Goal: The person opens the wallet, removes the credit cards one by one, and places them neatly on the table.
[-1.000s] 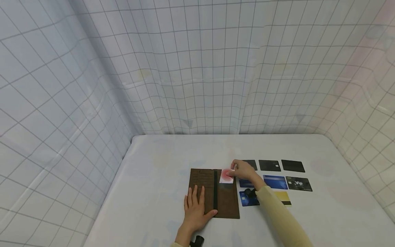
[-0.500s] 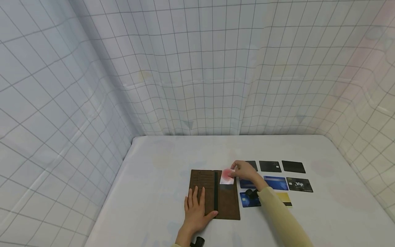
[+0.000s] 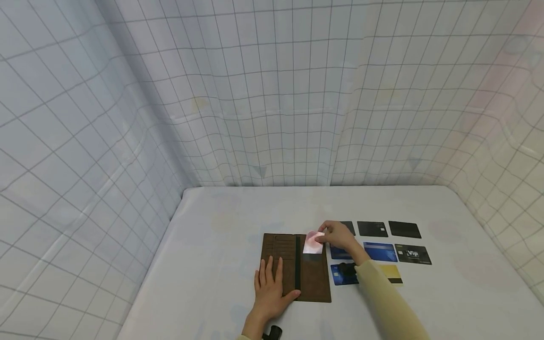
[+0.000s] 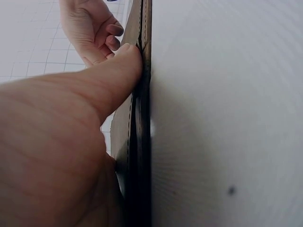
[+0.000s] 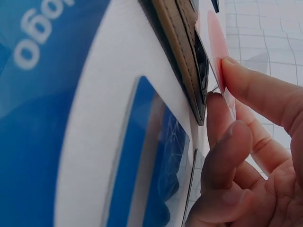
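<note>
A brown wallet [image 3: 314,283] lies spread flat on the white table, with card slots on its left half and a black band down the middle. My left hand [image 3: 268,293] rests on the lower left of it, fingers straight, thumb reaching to the band. In the left wrist view the thumb [image 4: 124,64] presses near the wallet's stitched edge [image 4: 134,118]. My right hand [image 3: 337,236] pinches a white card with a pink circle [image 3: 311,245] over the upper right half of the wallet. Thumb and finger grip the pink card [image 5: 218,45] by its edge in the right wrist view.
Right of the wallet lie several cards in rows: black cards [image 3: 372,229] at the back, a blue card [image 3: 380,251] and a black Vip card [image 3: 413,254] in the middle, a blue card [image 3: 340,275] and a yellow card [image 3: 391,271] in front. Gridded white curtains enclose the table.
The pink card has tilted slightly and catches more light. My right hand has barely shifted, still pinching it; my left hand stays on the wallet.
</note>
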Demonstrator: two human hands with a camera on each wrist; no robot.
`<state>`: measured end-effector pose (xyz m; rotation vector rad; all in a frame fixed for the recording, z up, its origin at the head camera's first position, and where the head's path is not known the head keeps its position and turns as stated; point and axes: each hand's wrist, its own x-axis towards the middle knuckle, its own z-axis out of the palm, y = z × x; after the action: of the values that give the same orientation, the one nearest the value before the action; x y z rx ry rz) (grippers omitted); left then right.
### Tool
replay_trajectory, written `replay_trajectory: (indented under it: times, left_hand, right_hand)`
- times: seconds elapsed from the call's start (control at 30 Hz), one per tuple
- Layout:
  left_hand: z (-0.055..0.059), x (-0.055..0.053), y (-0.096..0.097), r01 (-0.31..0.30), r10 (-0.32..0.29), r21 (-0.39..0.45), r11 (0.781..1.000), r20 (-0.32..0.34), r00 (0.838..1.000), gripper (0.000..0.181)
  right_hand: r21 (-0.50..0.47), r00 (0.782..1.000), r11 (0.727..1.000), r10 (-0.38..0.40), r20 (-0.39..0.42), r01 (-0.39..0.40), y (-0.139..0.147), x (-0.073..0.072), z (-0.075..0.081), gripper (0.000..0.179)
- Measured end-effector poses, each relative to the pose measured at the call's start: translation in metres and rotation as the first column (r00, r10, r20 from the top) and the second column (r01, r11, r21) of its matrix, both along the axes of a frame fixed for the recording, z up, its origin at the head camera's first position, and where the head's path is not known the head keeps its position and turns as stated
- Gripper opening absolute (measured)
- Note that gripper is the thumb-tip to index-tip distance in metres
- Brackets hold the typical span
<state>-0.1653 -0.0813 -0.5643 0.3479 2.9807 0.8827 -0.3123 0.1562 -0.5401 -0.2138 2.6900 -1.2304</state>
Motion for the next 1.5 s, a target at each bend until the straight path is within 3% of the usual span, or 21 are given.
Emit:
replay_trajectory:
  times: [0.43, 1.0, 1.23, 1.5]
  left_hand:
    - [-0.001, 0.001, 0.0, -0.003, 0.003, 0.004, 1.0, 0.006, 1.0, 0.096]
    - [-0.003, -0.001, -0.001, 0.007, -0.006, 0.024, 1.0, -0.023, 1.0, 0.094]
    - [0.0, 0.0, -0.001, 0.005, -0.005, 0.016, 1.0, 0.003, 1.0, 0.095]
    - [-0.001, 0.0, -0.002, 0.008, -0.008, 0.022, 1.0, 0.001, 1.0, 0.096]
  right_hand:
    - [-0.062, 0.997, 0.995, -0.073, 0.013, 0.073, 0.002, 0.0, -0.001, 0.021]
    - [-0.13, 0.997, 0.988, -0.078, 0.025, 0.08, 0.013, 0.003, 0.004, 0.024]
    - [-0.161, 0.996, 0.984, -0.076, 0.036, 0.081, 0.015, 0.005, 0.007, 0.022]
    - [-0.231, 0.997, 0.97, -0.078, -0.003, 0.076, 0.021, 0.006, 0.006, 0.022]
